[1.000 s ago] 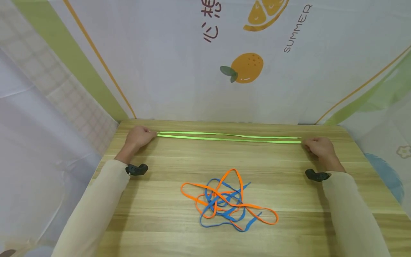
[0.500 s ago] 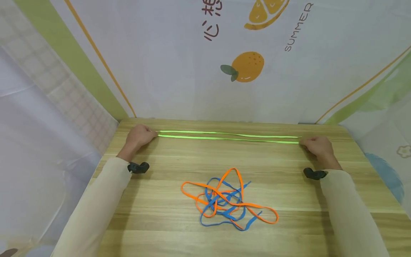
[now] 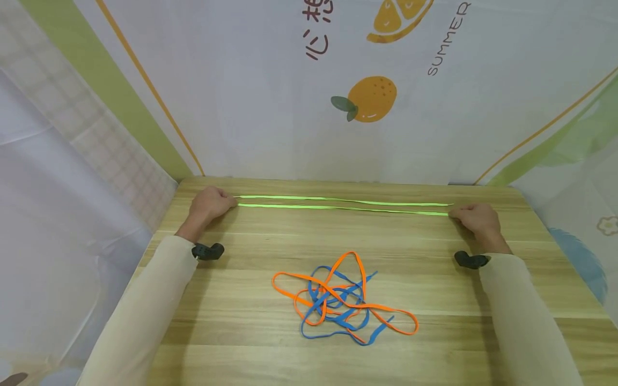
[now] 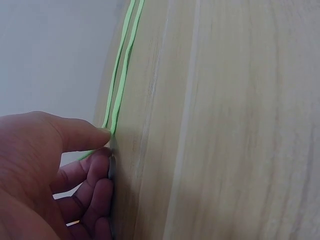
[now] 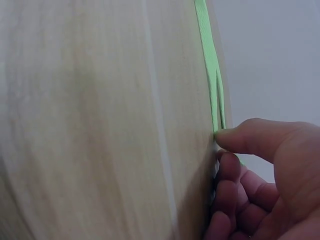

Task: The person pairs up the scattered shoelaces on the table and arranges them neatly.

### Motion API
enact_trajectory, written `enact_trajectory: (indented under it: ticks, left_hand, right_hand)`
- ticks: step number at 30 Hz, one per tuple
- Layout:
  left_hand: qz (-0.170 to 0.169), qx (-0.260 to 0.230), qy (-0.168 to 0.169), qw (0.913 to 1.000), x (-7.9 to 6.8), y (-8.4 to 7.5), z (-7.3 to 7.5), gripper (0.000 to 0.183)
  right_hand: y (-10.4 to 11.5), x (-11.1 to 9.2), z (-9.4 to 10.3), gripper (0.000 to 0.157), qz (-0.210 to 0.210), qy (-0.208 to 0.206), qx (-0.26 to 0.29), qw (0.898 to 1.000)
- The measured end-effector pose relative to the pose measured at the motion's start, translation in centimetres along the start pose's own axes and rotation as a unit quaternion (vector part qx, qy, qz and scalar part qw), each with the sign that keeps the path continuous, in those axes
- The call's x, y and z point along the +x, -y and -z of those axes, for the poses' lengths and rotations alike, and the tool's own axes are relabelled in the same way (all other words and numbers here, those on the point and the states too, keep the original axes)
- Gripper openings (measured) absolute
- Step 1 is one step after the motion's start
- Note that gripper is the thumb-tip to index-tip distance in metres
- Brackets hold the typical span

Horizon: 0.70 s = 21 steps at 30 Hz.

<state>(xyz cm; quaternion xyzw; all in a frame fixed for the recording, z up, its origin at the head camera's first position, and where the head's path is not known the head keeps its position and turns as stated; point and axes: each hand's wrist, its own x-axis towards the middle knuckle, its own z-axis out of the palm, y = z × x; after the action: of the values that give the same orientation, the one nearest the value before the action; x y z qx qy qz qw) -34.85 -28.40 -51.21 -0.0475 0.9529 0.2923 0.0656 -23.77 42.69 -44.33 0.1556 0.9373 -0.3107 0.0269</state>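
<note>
A light green shoelace (image 3: 289,206) lies doubled across the far side of the wooden table, its two strands running nearly parallel. My left hand (image 3: 210,205) pinches its left end between thumb and fingers; the left wrist view shows both strands (image 4: 119,85) reaching the thumb. At the other end, my right hand (image 3: 480,220) pinches the nearer strand with thumb and forefinger. The farther strand ends in a thin tip just beyond that hand in the head view. Curled fingers hide the gripped parts of the lace.
Nearer the front, an orange shoelace (image 3: 386,307) and a blue shoelace (image 3: 376,336) lie tangled in a loose heap on the wooden table (image 3: 241,343). A printed white cloth (image 3: 270,123) hangs right behind the table's far edge.
My right hand has shifted slightly left, toward the middle, still pinching the green shoelace. The left hand has barely moved. The orange and blue shoelaces lie as before.
</note>
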Motion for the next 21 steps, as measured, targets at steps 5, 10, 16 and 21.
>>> enact_trajectory:
  ticks: [5,10,16,21]
  left_hand:
    - [0.004,0.001,0.015,0.9999,-1.5,-1.2,1.0,0.035]
    - [0.005,0.008,0.028,0.9996,-4.9,-4.0,2.9,0.052]
    - [0.006,0.008,0.026,0.9996,-7.7,-6.0,4.4,0.056]
    - [0.004,0.000,0.027,0.9996,-7.4,-5.1,4.5,0.053]
  right_hand:
    - [-0.3,0.2,-0.1,0.053,-0.006,-0.001,0.020,1.000]
    - [-0.7,0.4,0.0,0.057,-0.018,0.014,0.053,0.998]
    - [-0.7,0.4,0.2,0.060,-0.016,0.017,0.049,0.999]
    - [-0.6,0.2,0.3,0.058,-0.010,0.020,0.052,0.998]
